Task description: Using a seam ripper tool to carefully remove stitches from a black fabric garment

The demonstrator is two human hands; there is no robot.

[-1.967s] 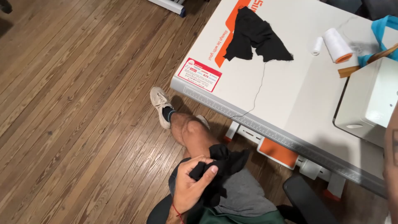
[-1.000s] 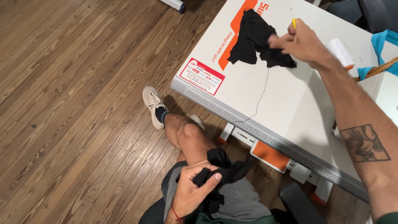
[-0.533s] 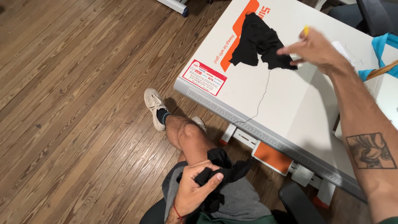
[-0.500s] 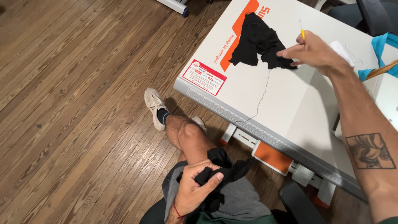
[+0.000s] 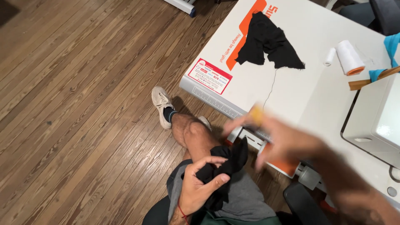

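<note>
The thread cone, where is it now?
In the head view the white thread cone lies on its side at the table's far right, between the black cloth and the sewing machine.

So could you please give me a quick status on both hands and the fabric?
Left hand gripping bunched black cloth on lap. Right hand blurred at white table edge, small yellow item at fingertips. Second black cloth piece lies on table.

Rectangular red-and-white label point(image 5: 209, 76) near the white table's point(image 5: 291, 89) front-left corner; orange diagonal stripe point(image 5: 246, 35) with printing beyond it.
</note>
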